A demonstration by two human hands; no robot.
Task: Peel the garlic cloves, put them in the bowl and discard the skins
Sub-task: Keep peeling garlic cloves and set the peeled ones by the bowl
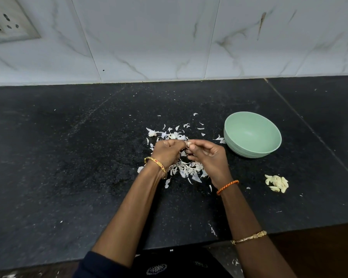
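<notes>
Above the black speckled stone countertop (pixel 68 157), the left hand (pixel 166 155) and the right hand (pixel 210 159) meet fingertip to fingertip, both pinching one small pale garlic clove (pixel 188 145) between curled fingers. Beneath and around the hands lies a scattered heap of white papery garlic skins (pixel 186 170). The round pale-green bowl (pixel 252 134) stands just right of the hands, interior bare. A small pile of peeled cream-coloured garlic cloves (pixel 277 183) rests on the countertop near the bowl, toward the front edge.
</notes>
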